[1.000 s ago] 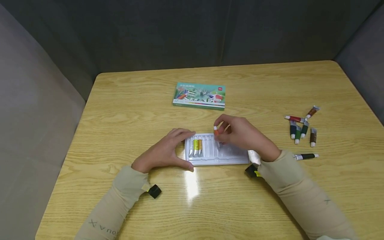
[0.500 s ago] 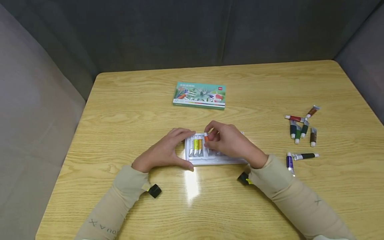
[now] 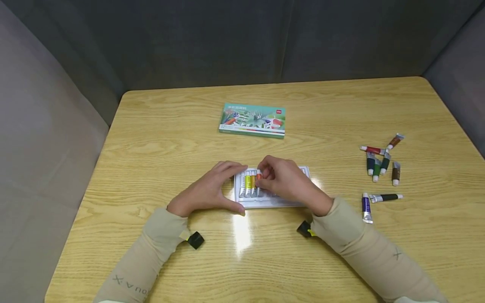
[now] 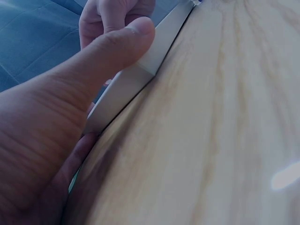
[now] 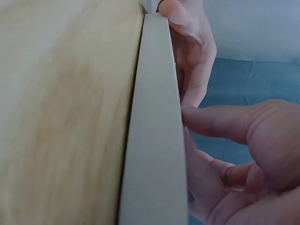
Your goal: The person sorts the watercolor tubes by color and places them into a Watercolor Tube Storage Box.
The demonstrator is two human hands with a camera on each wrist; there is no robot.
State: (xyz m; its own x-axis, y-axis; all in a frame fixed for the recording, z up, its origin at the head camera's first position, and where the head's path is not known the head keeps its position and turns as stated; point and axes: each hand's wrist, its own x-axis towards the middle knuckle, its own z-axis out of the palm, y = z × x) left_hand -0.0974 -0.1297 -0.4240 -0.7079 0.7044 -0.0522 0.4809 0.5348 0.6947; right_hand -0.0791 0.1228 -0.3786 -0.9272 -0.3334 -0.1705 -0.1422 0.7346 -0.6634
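A white plastic tray [image 3: 273, 203] lies on the table. My left hand [image 3: 206, 189] holds its left end, thumb at the near edge and fingers at the far corner. In the left wrist view the thumb lies against the tray's side wall [image 4: 117, 96]. A pale tube [image 3: 242, 188], a yellow paint tube [image 3: 248, 184] and an ochre paint tube [image 3: 253, 184] fill the leftmost slots. Beside them, my right hand [image 3: 289, 180] pinches an orange paint tube [image 3: 259, 175], set down among the slots with its white cap away from me. That hand covers the tray's middle.
A green paint box [image 3: 251, 121] lies behind the tray. To the right are several loose tubes, among them a red tube [image 3: 372, 150] and a brown tube [image 3: 395, 173]. Nearer my right sleeve lie a black tube [image 3: 388, 197] and a purple tube [image 3: 366, 207].
My right hand has moved left and down with the orange tube, bringing it alongside the ochre one. The purple tube has come out from behind my sleeve. My left hand stays put.
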